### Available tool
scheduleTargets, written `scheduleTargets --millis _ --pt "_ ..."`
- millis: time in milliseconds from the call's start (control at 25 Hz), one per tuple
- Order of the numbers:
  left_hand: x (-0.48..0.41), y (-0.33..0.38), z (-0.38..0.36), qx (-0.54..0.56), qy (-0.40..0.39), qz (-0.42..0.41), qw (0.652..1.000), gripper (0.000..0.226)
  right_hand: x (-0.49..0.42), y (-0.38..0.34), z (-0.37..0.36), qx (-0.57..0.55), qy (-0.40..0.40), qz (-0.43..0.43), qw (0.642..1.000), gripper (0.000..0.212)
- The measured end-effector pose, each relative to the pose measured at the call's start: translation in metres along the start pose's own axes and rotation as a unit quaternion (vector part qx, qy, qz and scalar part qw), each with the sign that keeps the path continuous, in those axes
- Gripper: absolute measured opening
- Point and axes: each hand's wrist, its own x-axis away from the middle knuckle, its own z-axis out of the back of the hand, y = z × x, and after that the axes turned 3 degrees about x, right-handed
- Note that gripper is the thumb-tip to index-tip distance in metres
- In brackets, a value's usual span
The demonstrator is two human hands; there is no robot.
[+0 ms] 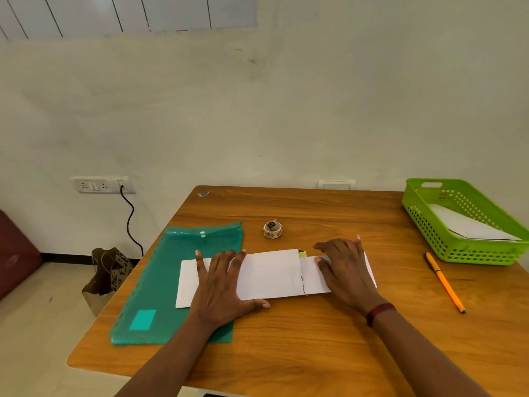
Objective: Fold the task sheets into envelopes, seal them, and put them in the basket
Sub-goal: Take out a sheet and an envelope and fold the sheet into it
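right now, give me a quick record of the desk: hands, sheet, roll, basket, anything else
left hand: flat, pressing the sheet's left part
right hand: flat, pressing the sheet's right end
sheet: white, partly folded, on the table, left end over the green folder
sticker roll: on the table behind the sheet, untouched
basket: green, far right, holds white paper
pen: orange, right of the right hand

basket (423,224) clipped at right edge, roll (272,229) print illegible
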Motion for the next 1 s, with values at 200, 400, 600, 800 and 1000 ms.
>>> scheduleTargets --millis 200,400,600,800,1000 --pt "-0.001 -0.002 -0.002 0.004 0.003 0.007 1.000 0.114 0.036 -0.007 0.006 -0.170 0.222 -0.254 0.926 0.032" --pt "0.000 -0.003 -0.002 0.007 0.007 0.014 1.000 0.111 0.042 0.006 0.006 -0.431 0.268 -0.428 0.748 0.030" --pt "-0.001 -0.003 -0.003 0.007 0.005 0.021 1.000 0.110 0.046 0.004 0.007 -0.448 0.210 -0.397 0.773 0.027" --pt "-0.001 -0.002 -0.003 0.005 0.001 0.020 1.000 0.109 0.047 0.007 0.007 -0.477 0.167 -0.374 0.778 0.026" --pt "-0.001 -0.002 -0.002 0.002 -0.001 0.022 1.000 0.109 0.051 0.002 0.005 -0.481 0.112 -0.323 0.807 0.021"
